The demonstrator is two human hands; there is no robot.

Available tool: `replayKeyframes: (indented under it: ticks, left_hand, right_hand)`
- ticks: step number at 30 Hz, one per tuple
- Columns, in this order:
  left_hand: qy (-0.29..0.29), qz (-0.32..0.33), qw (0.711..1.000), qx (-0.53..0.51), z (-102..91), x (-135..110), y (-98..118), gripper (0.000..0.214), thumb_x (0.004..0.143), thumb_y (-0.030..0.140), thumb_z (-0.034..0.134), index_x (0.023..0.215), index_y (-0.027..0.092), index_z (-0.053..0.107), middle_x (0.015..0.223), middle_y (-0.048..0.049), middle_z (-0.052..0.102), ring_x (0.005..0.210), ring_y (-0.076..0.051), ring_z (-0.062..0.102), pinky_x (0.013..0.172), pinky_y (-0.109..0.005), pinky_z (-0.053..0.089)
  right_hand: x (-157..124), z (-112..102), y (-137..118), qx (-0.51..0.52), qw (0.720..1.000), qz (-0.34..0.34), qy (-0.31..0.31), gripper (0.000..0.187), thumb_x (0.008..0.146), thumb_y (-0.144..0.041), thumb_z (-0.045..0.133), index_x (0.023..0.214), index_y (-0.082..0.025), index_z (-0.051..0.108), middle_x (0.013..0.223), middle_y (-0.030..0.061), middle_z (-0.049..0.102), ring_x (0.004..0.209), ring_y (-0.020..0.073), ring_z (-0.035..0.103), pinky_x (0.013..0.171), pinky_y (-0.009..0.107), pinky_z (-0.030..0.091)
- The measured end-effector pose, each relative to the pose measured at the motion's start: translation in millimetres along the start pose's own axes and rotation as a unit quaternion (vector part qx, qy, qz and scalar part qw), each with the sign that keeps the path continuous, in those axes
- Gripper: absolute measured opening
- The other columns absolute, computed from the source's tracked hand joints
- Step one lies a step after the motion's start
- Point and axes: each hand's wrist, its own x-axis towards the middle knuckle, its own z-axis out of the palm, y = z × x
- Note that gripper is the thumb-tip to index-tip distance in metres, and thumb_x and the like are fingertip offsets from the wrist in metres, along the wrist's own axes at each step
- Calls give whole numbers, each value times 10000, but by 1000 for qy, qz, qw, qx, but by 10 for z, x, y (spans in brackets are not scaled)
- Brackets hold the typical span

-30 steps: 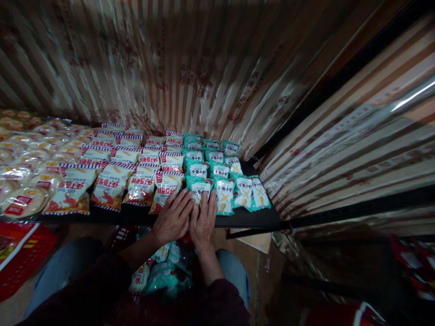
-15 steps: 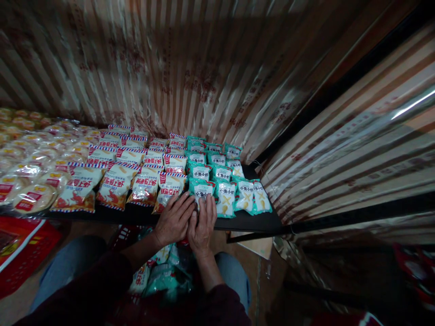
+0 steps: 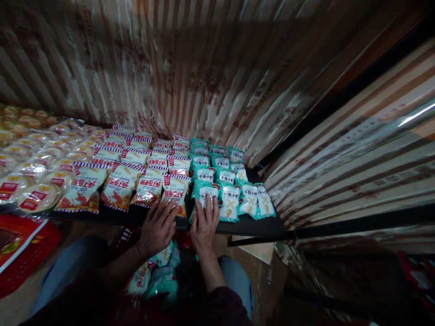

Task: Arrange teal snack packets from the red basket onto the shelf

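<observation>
Rows of small snack bags lie on a black shelf (image 3: 125, 219). My left hand (image 3: 158, 226) is at the shelf's front edge, its fingers stretched out over the lower part of a white-and-red snack bag (image 3: 176, 185). My right hand (image 3: 205, 226) lies with extended fingers on the lower part of a green snack bag (image 3: 205, 190) in the front row. Neither hand is wrapped round a bag. Beside the right hand sits another green snack bag (image 3: 229, 201). Several white-and-red bags stand in rows to the left, with several green ones behind and to the right.
Round flat wrapped snacks (image 3: 39, 197) fill the shelf's left part. Below the shelf, more green bags (image 3: 163, 280) lie between my knees. A red basket (image 3: 34, 258) stands at lower left. Striped plastic sheeting (image 3: 204, 68) hangs behind, and a black frame bar (image 3: 340, 226) runs right.
My left hand has moved left, away from the right hand, to the neighbouring white-and-red bag. The right hand stays at the green bag. The view has shifted slightly.
</observation>
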Motion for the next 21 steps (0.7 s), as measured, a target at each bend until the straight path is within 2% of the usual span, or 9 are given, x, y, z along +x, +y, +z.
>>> replayKeyframes:
  ticks: [12, 15, 17, 19, 21]
  left_hand:
    - [16, 4, 1000, -5, -21, -97, -4, 560, 838, 134, 518, 1386, 182, 416, 1380, -110, 505, 1377, -266, 316, 1141, -483, 256]
    - [27, 27, 997, -64, -46, -59, 136, 609, 847, 104, 487, 1429, 206, 340, 1422, -104, 456, 1380, -264, 310, 1115, -478, 320]
    - [10, 26, 991, -132, -41, 12, 296, 604, 868, 95, 440, 1445, 201, 297, 1488, -113, 351, 1393, -272, 281, 1078, -465, 384]
    - [-21, -13, 982, -185, 1, 111, 474, 578, 896, 108, 402, 1452, 190, 268, 1527, -121, 263, 1406, -268, 248, 1091, -466, 371]
    - [-46, -85, 972, -215, 84, 213, 630, 557, 927, 152, 377, 1463, 183, 227, 1548, -128, 196, 1414, -245, 228, 1114, -450, 342]
  right_hand:
    - [45, -7, 99, 5, 1000, 17, 11, 387, 943, -215, 427, 1325, -203, 490, 1498, 135, 328, 1416, 296, 207, 1053, 562, 329]
    - [68, 2, 77, 8, 1000, 16, 10, 404, 937, -214, 441, 1339, -191, 471, 1490, 146, 340, 1412, 300, 216, 1050, 560, 332]
    - [72, 8, 79, 12, 1000, 13, 18, 431, 935, -213, 442, 1366, -191, 439, 1478, 149, 360, 1408, 302, 227, 1043, 557, 342]
    - [60, 10, 104, 15, 1000, 8, 24, 464, 943, -214, 418, 1405, -206, 382, 1474, 142, 369, 1407, 298, 234, 1044, 556, 345]
    - [33, 9, 145, 18, 999, 6, 26, 485, 958, -227, 375, 1440, -235, 318, 1482, 128, 359, 1411, 286, 229, 1055, 553, 333]
